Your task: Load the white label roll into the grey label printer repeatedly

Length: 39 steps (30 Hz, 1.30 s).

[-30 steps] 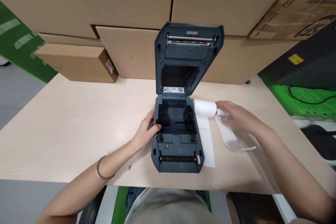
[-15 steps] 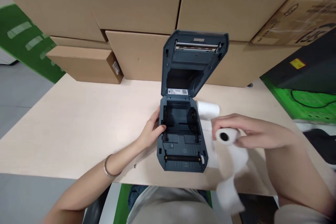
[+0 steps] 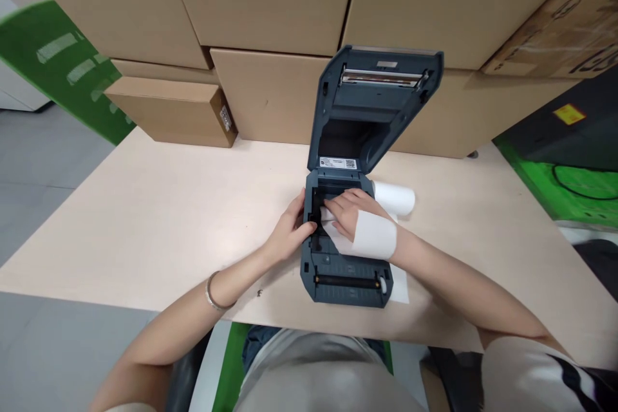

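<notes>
A dark grey label printer [image 3: 347,293] stands on the table with its lid [image 3: 381,100] raised. My left hand [image 3: 290,230] grips the printer's left side wall, thumb over the rim. Inside the printer's bay, my right hand [image 3: 351,209] is closed around a small roll of white label paper [image 3: 374,236]. The roll itself is mostly hidden under the fingers; its loose strip curls up over the back of my hand and wrist. A black roller [image 3: 346,281] crosses the printer's front.
A second white paper roll [image 3: 396,198] lies behind the printer's right side, with paper running along that side. Large cardboard boxes [image 3: 270,96] wall off the table's back. A smaller flat box [image 3: 168,109] sits at the back left of the table [image 3: 145,225].
My right hand has carried the paper roll from the right of the printer leftward into its open bay. My left hand keeps its hold on the printer's side.
</notes>
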Motion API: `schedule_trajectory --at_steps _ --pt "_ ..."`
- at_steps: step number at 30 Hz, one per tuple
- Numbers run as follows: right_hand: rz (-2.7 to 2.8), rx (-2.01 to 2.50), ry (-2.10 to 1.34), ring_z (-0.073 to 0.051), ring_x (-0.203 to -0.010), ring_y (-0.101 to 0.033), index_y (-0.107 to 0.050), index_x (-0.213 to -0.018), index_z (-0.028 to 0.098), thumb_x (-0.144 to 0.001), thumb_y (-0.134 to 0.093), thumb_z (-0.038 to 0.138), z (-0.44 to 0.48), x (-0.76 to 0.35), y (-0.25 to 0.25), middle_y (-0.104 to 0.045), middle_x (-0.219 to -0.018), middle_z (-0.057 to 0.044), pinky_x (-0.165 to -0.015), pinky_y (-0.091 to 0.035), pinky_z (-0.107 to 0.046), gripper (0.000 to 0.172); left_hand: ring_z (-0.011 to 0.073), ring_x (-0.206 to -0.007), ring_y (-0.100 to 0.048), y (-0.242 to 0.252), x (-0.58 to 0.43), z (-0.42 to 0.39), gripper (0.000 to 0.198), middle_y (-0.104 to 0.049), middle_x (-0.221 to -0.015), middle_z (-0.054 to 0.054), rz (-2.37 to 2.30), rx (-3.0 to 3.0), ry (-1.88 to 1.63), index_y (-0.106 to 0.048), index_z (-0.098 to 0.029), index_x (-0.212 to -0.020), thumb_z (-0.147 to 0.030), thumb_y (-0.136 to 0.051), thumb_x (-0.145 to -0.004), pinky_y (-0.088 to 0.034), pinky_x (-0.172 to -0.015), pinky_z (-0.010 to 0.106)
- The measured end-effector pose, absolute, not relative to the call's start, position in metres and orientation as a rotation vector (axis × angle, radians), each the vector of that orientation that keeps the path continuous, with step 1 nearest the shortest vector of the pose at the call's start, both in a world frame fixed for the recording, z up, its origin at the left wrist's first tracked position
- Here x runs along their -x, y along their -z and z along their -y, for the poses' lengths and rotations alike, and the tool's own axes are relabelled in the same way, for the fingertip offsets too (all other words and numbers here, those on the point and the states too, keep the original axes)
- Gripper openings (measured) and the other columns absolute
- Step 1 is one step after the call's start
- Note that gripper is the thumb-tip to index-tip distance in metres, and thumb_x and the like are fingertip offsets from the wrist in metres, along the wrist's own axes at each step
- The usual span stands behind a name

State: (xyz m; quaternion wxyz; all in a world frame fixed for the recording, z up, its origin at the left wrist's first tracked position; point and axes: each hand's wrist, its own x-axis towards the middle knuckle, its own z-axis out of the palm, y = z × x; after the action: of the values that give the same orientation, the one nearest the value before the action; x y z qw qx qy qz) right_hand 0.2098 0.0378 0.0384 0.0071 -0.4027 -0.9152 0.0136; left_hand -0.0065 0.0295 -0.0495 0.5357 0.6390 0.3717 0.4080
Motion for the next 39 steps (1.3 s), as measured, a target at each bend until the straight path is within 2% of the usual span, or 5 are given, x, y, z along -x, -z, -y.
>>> schedule_trajectory --at_steps 6,16,30,35,39 --pt "2.558 1.063 0.013 -0.023 -0.098 -0.081 -0.076 -0.125 0.02 -0.11 -0.05 0.025 0.024 -0.239 -0.046 -0.085 -0.115 -0.007 -0.087 -0.065 -0.037 0.03 0.0379 -0.163 -0.041 0.052 0.007 -0.03 0.083 -0.043 -0.177 0.015 -0.908 -1.557 -0.993 -0.043 -0.019 -0.168 -0.029 -0.066 -0.088 -0.032 -0.136 0.058" --pt "2.57 0.973 0.165 -0.037 -0.133 -0.071 -0.07 -0.137 0.001 -0.112 -0.044 0.05 0.078 -0.231 -0.025 -0.072 -0.145 -0.023 -0.111 -0.062 -0.057 0.061 0.0385 -0.153 -0.052 0.031 0.002 -0.028 0.075 -0.055 -0.168 0.013 -0.939 -1.492 -0.956 -0.055 -0.017 -0.158 -0.029 -0.069 -0.085 -0.042 -0.131 0.055" --pt "2.547 1.014 0.189 -0.03 -0.121 -0.073 -0.075 -0.131 0.019 -0.11 -0.052 0.05 0.076 -0.241 -0.024 -0.078 -0.136 -0.015 -0.117 -0.051 -0.058 0.044 0.0396 -0.171 -0.024 0.031 0.019 -0.009 0.078 -0.029 -0.182 0.015 -1.094 -2.09 -1.129 -0.029 -0.029 -0.172 -0.049 -0.063 -0.104 -0.023 -0.139 0.065" --pt "2.464 0.912 0.071 -0.026 -0.12 -0.072 -0.072 -0.125 0.024 -0.113 -0.043 0.047 0.068 -0.26 -0.026 -0.08 -0.126 -0.009 -0.127 -0.039 -0.056 0.039 0.0306 -0.149 -0.061 0.015 0.023 0.002 0.059 -0.071 -0.15 0.012 -0.065 -2.947 -1.15 -0.063 -0.022 -0.148 -0.061 -0.052 -0.105 -0.048 -0.129 0.047" --pt "2.235 0.977 0.108 -0.021 -0.103 -0.076 -0.07 -0.108 0.026 -0.102 -0.062 0.02 0.047 -0.277 -0.039 -0.081 -0.107 -0.004 -0.123 -0.045 -0.05 0.012 0.0294 -0.135 -0.072 0.01 0.008 0.013 0.036 -0.077 -0.14 0.014 0.104 -3.161 -1.093 -0.074 -0.016 -0.124 -0.044 -0.059 -0.107 -0.057 -0.121 0.042"
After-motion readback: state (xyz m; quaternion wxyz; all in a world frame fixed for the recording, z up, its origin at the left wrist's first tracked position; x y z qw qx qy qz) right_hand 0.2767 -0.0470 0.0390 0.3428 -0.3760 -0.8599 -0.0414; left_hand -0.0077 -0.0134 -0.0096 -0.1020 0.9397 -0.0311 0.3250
